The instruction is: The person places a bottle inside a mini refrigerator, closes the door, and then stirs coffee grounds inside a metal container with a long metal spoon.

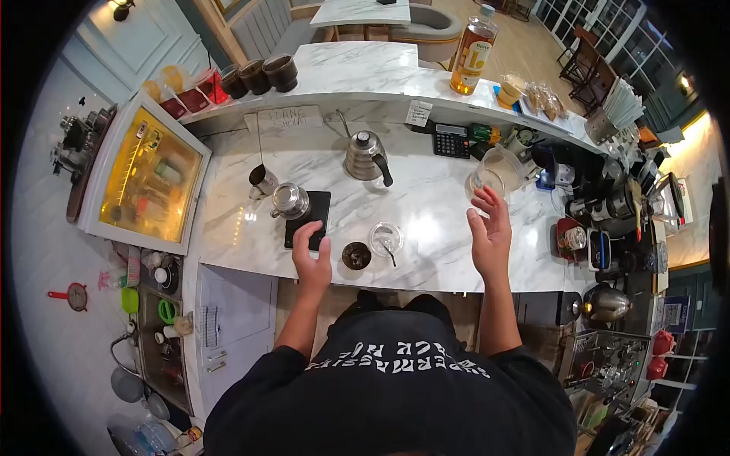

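Observation:
My left hand (310, 257) is over the counter's front edge, fingers apart and nothing visible in it. Its fingertips are by the near end of a black scale (318, 216), and I cannot tell if they touch. A small silver metal pot (290, 201) stands on the scale. To the right of that hand are a dark cup (356, 256) with dark contents and a clear glass (385, 239) with a thin dark-handled spoon or stick. My right hand (491, 232) is raised at the right, fingers spread and holding nothing. A round clear container (487, 182) sits beyond its fingertips.
A steel gooseneck kettle (366, 156) with a black handle stands mid-counter. A metal pitcher (263, 180) is at the left, beside a lit display fridge (152, 175). A calculator (452, 141) lies near the back. On the raised ledge are brown cups (280, 73) and a tall syrup bottle (473, 57).

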Demonstrator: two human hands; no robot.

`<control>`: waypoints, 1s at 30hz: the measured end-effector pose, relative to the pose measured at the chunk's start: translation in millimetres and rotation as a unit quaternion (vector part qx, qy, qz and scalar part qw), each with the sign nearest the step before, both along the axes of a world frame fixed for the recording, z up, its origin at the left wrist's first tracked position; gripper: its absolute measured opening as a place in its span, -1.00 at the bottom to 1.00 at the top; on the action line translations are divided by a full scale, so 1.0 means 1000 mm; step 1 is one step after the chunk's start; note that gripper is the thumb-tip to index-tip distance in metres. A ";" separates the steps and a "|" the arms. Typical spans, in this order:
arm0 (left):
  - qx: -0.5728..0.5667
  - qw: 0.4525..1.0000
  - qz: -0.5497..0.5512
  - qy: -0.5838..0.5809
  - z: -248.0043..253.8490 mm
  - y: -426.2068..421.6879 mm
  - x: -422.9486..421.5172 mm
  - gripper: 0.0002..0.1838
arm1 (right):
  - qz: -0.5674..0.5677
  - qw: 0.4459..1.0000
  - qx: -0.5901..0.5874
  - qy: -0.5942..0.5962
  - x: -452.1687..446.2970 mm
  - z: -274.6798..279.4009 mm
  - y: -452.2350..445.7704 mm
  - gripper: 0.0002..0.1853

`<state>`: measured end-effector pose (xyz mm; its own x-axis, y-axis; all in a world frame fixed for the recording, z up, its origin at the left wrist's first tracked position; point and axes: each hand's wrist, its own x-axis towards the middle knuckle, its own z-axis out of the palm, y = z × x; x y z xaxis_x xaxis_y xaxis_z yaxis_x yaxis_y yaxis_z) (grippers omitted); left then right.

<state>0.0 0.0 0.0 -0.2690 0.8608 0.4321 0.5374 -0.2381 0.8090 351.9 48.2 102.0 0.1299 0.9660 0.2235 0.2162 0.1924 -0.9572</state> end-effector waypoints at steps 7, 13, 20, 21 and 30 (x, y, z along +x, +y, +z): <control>-0.073 0.993 -0.027 -0.085 0.043 0.041 0.058 -0.46 | 0.004 1.000 0.000 -0.012 0.035 0.000 0.073 -0.31; -0.111 0.983 -0.083 -0.121 0.055 0.088 0.099 -0.31 | 0.032 0.997 0.052 -0.038 0.073 0.017 0.157 -0.22; -0.137 0.965 -0.139 -0.176 0.060 0.160 0.140 -0.29 | 0.031 0.983 0.147 -0.101 0.085 0.079 0.247 -0.23; -0.146 0.964 -0.139 -0.175 0.062 0.167 0.145 -0.29 | 0.027 0.972 0.194 -0.126 0.086 0.081 0.263 -0.25; -0.173 0.964 -0.138 -0.147 0.056 0.210 0.169 -0.26 | 0.014 0.923 0.335 -0.188 0.070 0.099 0.365 -0.33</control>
